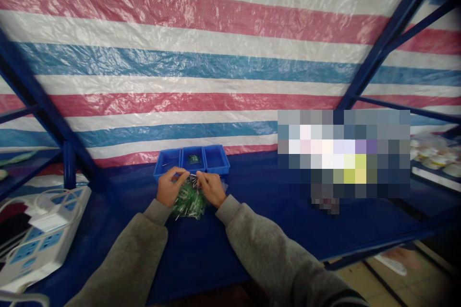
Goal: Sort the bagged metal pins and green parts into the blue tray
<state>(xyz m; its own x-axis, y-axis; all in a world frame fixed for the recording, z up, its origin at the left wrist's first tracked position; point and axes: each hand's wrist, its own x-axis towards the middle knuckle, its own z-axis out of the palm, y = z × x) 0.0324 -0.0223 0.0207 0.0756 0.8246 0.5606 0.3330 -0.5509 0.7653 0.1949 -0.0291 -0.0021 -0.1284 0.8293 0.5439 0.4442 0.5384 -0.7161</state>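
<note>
My left hand [172, 187] and right hand [212, 188] are both drawn into narrow pinches, fingertips close together on a slim silvery piece [193, 175], its details too small to make out. Right below lies a loose pile of green and silvery pieces [189, 205] on the bench [201, 259], between its front and back edges. A blue three-compartment tray [219, 171] sits by the back edge, a few green bits [193, 159] in its middle compartment.

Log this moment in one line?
Left hand, right hand: close together; at: green pile; grip: unclear; beyond: blue three-compartment tray
</note>
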